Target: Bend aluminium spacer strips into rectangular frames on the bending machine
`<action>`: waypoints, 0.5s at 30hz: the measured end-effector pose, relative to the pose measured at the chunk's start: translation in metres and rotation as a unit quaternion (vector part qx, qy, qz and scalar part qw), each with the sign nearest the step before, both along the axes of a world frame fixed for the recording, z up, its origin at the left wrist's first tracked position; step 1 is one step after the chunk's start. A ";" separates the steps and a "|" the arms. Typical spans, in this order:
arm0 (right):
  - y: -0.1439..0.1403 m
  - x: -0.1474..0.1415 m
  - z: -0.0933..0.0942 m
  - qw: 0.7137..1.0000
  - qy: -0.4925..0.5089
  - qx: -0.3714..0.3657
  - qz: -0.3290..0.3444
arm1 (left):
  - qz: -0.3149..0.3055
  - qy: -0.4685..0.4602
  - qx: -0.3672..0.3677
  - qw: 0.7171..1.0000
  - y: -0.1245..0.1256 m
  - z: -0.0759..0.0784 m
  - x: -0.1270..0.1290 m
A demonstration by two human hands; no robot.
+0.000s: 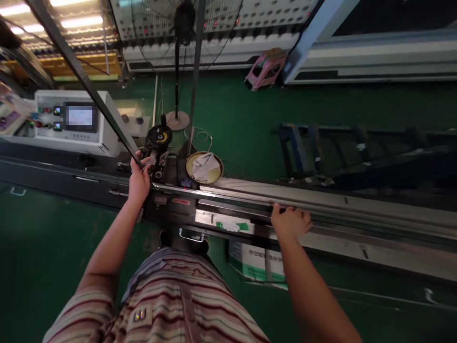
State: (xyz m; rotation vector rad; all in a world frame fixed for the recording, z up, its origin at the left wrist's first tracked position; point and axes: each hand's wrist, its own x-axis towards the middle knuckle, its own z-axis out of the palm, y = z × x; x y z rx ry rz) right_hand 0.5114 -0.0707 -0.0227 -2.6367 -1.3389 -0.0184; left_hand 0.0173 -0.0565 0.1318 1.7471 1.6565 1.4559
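A long thin metal bar [221,194] runs along the machine bed [342,238]. My left hand [139,185] is closed at the bar's left end, next to a dark upright bar [96,97] that slants up to the top left; whether the two are one bent piece I cannot tell. Farther right, my right hand [291,223] is curled over the lying bar, its fingertips partly hidden. Just beyond my left hand is a black handwheel [159,137] with a yellow mark. A round tray [189,175] holding a crumpled pale cloth [205,166] sits behind the bar.
A control box with a screen [81,117] stands at the left. Another upright bar [196,76] rises behind the tray. A standing fan [177,120], a pink stool [266,69] and dark blue racks [307,152] are across the floor. A carton [255,262] sits under the bed.
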 end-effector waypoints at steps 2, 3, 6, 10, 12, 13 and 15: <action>0.003 -0.034 0.002 1.000 -0.002 -0.006 0.019 | 0.013 0.008 0.000 1.000 0.001 0.002 -0.035; 0.003 -0.052 0.003 1.000 -0.004 -0.007 0.029 | 0.020 0.011 0.000 1.000 0.001 0.003 -0.052; 0.003 -0.103 0.009 0.998 -0.014 -0.010 0.062 | 0.033 0.023 0.004 0.999 0.002 0.004 -0.103; 0.000 -0.160 0.016 0.993 -0.027 -0.027 0.115 | 0.064 0.047 0.008 0.997 0.005 0.006 -0.167; -0.001 -0.184 0.018 0.989 -0.031 -0.032 0.140 | 0.085 0.058 0.003 0.995 0.004 0.011 -0.200; -0.002 -0.195 0.020 0.987 -0.031 -0.032 0.153 | 0.096 0.062 -0.001 0.993 0.003 0.015 -0.215; -0.006 -0.217 0.022 0.982 -0.020 -0.033 0.184 | 0.102 0.065 -0.011 0.993 0.003 0.025 -0.239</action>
